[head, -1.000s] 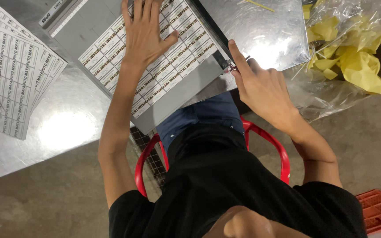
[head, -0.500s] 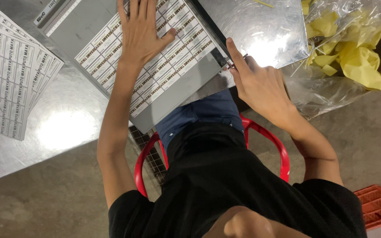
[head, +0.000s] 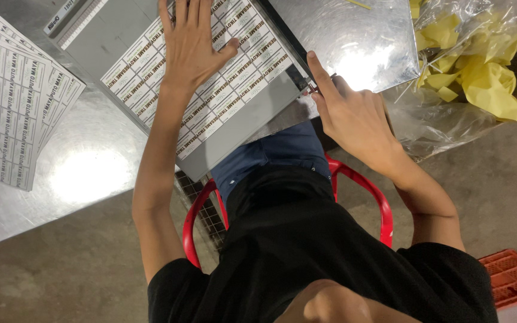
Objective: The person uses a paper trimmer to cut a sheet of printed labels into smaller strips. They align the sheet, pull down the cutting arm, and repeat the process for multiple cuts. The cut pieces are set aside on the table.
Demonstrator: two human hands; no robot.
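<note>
Head view: left hand (head: 195, 45) spread flat, pressing a label sheet (head: 210, 98) onto a grey cutter board (head: 240, 128). Right hand (head: 351, 116), just beside, pinches the blade handle (head: 313, 88); cutting seems underway, needing steady pressure

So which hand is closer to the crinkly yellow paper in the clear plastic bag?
Right hand; the yellow paper lies just beyond it. The left hand presses the label sheet, farther away.

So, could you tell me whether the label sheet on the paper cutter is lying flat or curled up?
Flat. The label sheet lies spread on the grey cutter bed, pressed down by the left hand.
</note>
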